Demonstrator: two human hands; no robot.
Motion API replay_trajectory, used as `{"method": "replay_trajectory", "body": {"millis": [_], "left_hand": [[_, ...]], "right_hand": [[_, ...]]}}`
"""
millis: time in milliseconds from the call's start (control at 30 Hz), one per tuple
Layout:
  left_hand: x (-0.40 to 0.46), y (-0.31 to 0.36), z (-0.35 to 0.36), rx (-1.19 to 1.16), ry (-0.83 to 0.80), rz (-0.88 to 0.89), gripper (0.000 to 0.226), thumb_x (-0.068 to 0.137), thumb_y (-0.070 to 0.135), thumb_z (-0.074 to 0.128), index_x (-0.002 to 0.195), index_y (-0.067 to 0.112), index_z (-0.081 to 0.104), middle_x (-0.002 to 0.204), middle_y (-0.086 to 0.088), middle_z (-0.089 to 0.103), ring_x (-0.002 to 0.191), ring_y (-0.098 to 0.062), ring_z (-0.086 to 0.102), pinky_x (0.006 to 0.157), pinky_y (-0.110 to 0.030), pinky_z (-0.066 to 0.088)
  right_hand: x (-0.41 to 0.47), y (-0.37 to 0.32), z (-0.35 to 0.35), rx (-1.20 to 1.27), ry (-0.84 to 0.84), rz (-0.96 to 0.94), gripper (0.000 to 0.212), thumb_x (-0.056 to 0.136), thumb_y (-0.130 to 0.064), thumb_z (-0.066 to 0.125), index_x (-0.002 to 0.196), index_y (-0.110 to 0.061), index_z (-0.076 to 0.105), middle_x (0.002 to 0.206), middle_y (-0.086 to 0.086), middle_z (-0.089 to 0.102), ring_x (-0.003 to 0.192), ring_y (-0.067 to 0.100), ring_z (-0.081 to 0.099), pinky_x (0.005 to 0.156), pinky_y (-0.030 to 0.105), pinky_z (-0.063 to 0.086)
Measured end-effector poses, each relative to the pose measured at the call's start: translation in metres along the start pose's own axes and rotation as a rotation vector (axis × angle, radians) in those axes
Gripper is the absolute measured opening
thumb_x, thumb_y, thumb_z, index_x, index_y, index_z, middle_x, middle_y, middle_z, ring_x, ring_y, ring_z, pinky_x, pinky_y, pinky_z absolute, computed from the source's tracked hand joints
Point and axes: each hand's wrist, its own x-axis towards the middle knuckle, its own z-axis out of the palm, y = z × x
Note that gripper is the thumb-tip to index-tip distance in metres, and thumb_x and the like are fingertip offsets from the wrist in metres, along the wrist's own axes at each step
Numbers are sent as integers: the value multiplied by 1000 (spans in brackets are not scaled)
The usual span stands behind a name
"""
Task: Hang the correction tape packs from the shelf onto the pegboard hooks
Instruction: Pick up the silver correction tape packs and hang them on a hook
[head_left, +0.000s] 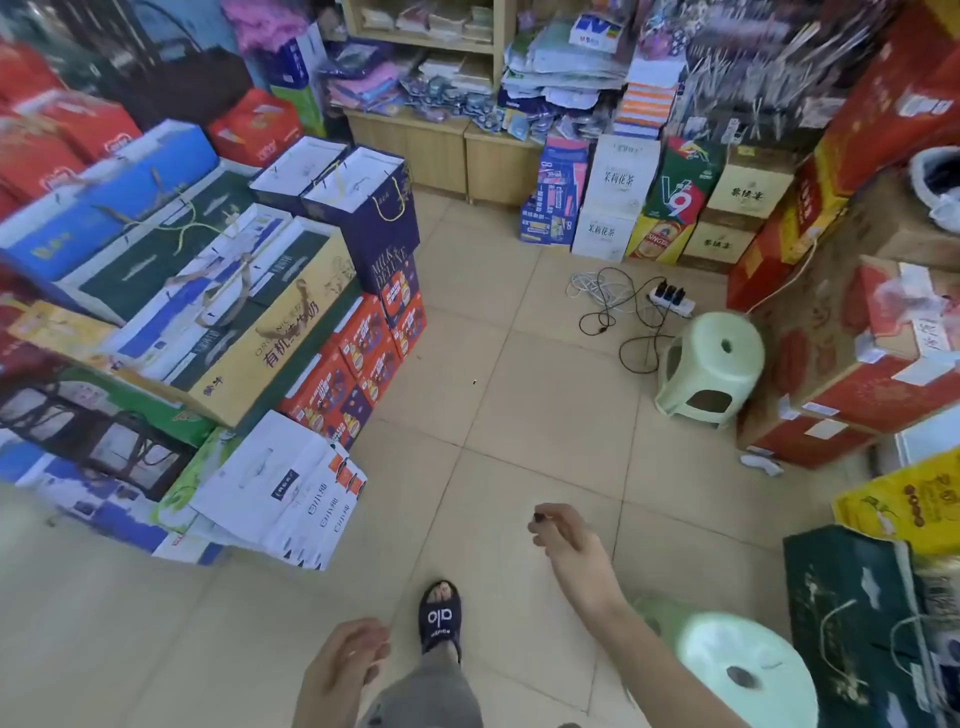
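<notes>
Small bluish blister packs (451, 102), probably the correction tape, lie in a blurred heap on the wooden shelf (415, 136) at the back of the shop. A display wall of hanging stationery (769, 67) fills the upper right. Both hands are low in the view and far from the shelf. My left hand (345, 667) hangs at the bottom centre with its fingers loosely bent and nothing in it. My right hand (563, 532) reaches forward over the tiled floor, fingers loosely curled, and I see nothing in it.
Stacked gift boxes and cartons (218, 312) line the left side, more cartons (857, 338) the right. Two pale green stools (711, 364) (743, 670) stand on the right. A power strip with cables (670, 301) lies on the floor. My sandalled foot (440, 618) steps ahead.
</notes>
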Motion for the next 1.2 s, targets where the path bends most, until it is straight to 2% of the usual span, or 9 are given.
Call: {"method": "replay_trajectory", "body": {"millis": [133, 267, 433, 567, 667, 767, 1033, 1167, 1200], "left_hand": [[54, 49, -9, 6, -76, 57, 13, 100, -5, 61, 98, 0, 72, 100, -20, 77, 93, -34, 72, 79, -32, 56], [105, 124, -7, 75, -163, 130, 10, 100, 4, 63, 100, 2, 74, 106, -15, 76, 102, -31, 73, 93, -39, 54], [161, 205, 8, 122, -197, 191, 44, 68, 49, 69, 100, 18, 75, 98, -1, 80, 105, -22, 74, 100, -39, 55], [197, 252, 29, 141, -237, 220, 43, 75, 43, 69, 105, 12, 73, 106, -10, 77, 103, -21, 73, 98, -35, 54], [229, 273, 47, 154, -225, 205, 18, 96, 19, 71, 108, 6, 72, 108, -14, 76, 100, -22, 73, 94, -33, 55], [260, 293, 64, 158, -180, 189, 14, 104, 5, 59, 107, 5, 72, 107, -12, 76, 101, -22, 73, 94, -32, 55], [328, 361, 110, 67, -71, 108, 17, 107, 8, 55, 111, 3, 70, 109, -11, 76, 104, -25, 72, 88, -33, 55], [371, 395, 126, 54, -54, 83, 13, 106, 11, 58, 107, 9, 71, 108, -14, 76, 99, -32, 72, 98, -57, 54], [382, 407, 130, 53, -44, 84, 12, 106, 13, 58, 105, 12, 70, 107, -12, 76, 100, -31, 73, 98, -57, 55]], "right_hand": [[37, -32, 27, 17, 12, 31, 14, 104, -19, 59, 107, -30, 66, 111, 0, 73, 112, 25, 66, 102, 39, 49], [65, -56, 52, 5, 46, 93, 12, 104, -23, 59, 109, -32, 66, 113, -2, 72, 113, 24, 66, 99, 38, 48], [100, -79, 60, 20, 121, 148, 13, 105, -20, 58, 107, -31, 66, 112, 2, 73, 111, 25, 68, 101, 41, 49], [140, -99, 57, 72, 160, 162, 11, 105, -18, 58, 108, -26, 67, 111, 8, 73, 108, 30, 68, 81, 32, 49], [180, -120, 54, 75, 160, 160, 12, 105, -17, 58, 106, -25, 67, 107, 7, 74, 102, 29, 68, 75, 25, 50], [230, -144, 48, 72, 132, 148, 12, 104, -20, 59, 108, -28, 67, 106, 5, 73, 98, 30, 65, 78, 30, 49], [365, -249, 33, 36, 63, 96, 13, 102, -23, 62, 109, -31, 68, 103, 0, 75, 111, 28, 68, 104, 45, 50], [431, -309, 41, 39, 34, 45, 9, 100, -26, 64, 105, -32, 68, 100, 0, 73, 112, 31, 68, 104, 47, 50], [447, -322, 45, 35, 31, 38, 8, 98, -29, 65, 104, -32, 68, 100, 0, 73, 112, 31, 68, 104, 46, 50]]}}
